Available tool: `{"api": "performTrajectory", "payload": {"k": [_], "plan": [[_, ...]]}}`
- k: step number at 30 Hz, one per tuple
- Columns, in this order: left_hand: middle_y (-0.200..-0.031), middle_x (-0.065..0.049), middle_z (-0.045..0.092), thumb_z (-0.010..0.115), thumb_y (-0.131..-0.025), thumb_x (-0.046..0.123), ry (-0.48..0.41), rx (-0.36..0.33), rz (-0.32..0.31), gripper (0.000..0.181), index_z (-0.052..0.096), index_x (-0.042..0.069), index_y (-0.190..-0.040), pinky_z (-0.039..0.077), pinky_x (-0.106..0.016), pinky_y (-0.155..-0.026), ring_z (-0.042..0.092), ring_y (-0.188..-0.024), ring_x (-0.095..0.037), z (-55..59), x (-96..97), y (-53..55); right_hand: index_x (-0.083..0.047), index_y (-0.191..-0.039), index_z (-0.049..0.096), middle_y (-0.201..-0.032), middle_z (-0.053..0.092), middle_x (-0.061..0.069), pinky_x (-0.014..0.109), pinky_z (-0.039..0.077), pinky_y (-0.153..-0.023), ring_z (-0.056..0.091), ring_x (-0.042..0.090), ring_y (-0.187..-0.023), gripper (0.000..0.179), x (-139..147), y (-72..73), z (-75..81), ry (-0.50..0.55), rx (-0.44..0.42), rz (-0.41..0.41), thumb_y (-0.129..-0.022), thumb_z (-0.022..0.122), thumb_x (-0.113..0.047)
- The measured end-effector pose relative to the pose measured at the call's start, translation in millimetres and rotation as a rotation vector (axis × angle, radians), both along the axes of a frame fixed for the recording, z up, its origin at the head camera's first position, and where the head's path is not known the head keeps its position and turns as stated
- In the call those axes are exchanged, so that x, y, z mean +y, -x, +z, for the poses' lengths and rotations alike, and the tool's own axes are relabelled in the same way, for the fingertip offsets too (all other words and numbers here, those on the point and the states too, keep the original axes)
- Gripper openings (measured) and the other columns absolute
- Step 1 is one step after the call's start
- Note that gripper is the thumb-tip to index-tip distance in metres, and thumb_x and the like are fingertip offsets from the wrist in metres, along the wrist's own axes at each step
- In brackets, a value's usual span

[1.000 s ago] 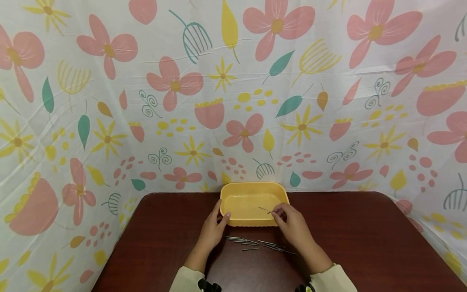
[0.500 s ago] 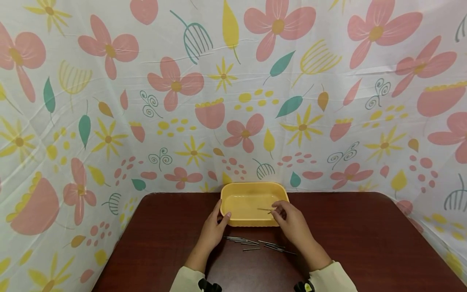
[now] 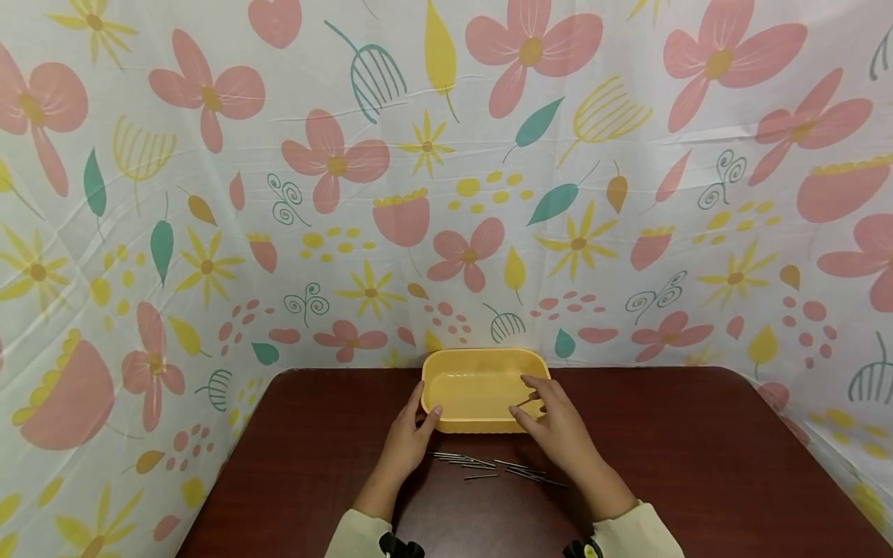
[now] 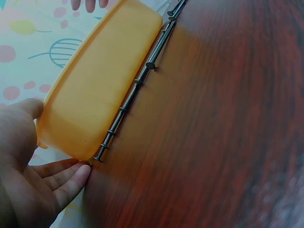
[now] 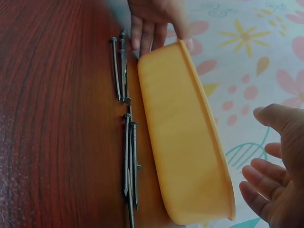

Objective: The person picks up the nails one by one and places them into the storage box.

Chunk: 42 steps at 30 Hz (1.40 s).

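Nearest, metal nails [image 5: 127, 147] are lying in loose groups on the dark counter [image 3: 314, 449], just beside the near wall of the yellow tray [image 3: 481, 426]. The left hand [image 3: 407, 435] is gripping the tray's left end. The right hand [image 3: 558, 426] is hovering at its near right corner, fingers and thumb spreading wide; a thin sliver between them is showing too faintly to identify. The tray is sitting at the counter's far edge, in front of flowered cloth [image 3: 432, 267].

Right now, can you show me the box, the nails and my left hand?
Box [image 5: 184, 137], right wrist view: middle of its outer long wall.
Nails [image 5: 126, 156], right wrist view: shank of one nail.
Left hand [image 3: 408, 437], head view: back of the hand.
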<state>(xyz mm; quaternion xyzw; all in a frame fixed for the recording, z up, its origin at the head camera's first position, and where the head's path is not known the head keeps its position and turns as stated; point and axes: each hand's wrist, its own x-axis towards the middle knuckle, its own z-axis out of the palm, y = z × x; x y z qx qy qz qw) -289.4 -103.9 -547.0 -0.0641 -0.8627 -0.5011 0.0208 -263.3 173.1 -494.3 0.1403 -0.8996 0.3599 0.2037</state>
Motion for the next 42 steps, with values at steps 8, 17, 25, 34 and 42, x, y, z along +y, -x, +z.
{"api": "performTrajectory", "payload": {"k": [8, 17, 25, 34, 42], "plan": [[-0.161, -0.016, 0.037, 0.051, -0.100, 0.061, 0.008, 0.006, 0.010, 0.075, 0.023, 0.029, -0.162, 0.050, -0.055, -0.102, 0.059, -0.129, -0.036, 0.9, -0.1, 1.2, -0.006, -0.140, 0.056, -0.126, 0.059, 0.015, 0.049, 0.056, -0.083, 0.064, 0.028, -0.107, 0.058, 1, -2.4, 1.1, 0.013, -0.022, 0.011, -0.088, 0.080, -0.019], [-0.161, -0.015, 0.037, 0.051, -0.099, 0.062, 0.009, 0.016, 0.011, 0.076, 0.023, 0.028, -0.162, 0.048, -0.056, -0.103, 0.059, -0.128, -0.035, 1.0, -0.6, 0.8, -0.009, -0.138, 0.059, -0.125, 0.059, 0.013, 0.041, 0.057, -0.078, 0.062, 0.026, -0.106, 0.053, 2, -7.2, 0.1, 0.022, -0.041, 0.010, -0.090, 0.078, -0.020], [-0.161, -0.016, 0.037, 0.050, -0.100, 0.061, 0.011, 0.011, 0.014, 0.076, 0.023, 0.028, -0.162, 0.049, -0.056, -0.103, 0.059, -0.128, -0.036, 0.2, -0.5, 1.1, -0.010, -0.130, 0.064, -0.119, 0.063, 0.007, 0.039, 0.055, -0.077, 0.063, 0.022, -0.099, 0.045, 4, -12.5, -5.2, 0.000, -0.017, 0.002, -0.089, 0.079, -0.023], [-0.161, -0.014, 0.038, 0.051, -0.100, 0.061, 0.013, 0.004, 0.017, 0.075, 0.023, 0.029, -0.162, 0.049, -0.055, -0.103, 0.057, -0.130, -0.036, 0.1, 0.4, 0.8, -0.012, -0.127, 0.066, -0.112, 0.064, 0.000, 0.041, 0.056, -0.083, 0.063, 0.016, -0.094, 0.041, 5, -25.4, -8.2, -0.050, -0.066, 0.034, -0.089, 0.080, -0.019], [-0.160, -0.015, 0.039, 0.052, -0.101, 0.056, 0.003, 0.011, 0.014, 0.073, 0.024, 0.029, -0.162, 0.052, -0.052, -0.099, 0.060, -0.127, -0.034, -1.9, 0.7, 0.7, -0.015, -0.115, 0.070, -0.103, 0.066, -0.002, 0.031, 0.054, -0.079, 0.063, 0.012, -0.088, 0.029, 4, -30.2, -15.3, -0.072, -0.152, 0.079, -0.088, 0.080, -0.020]]}}
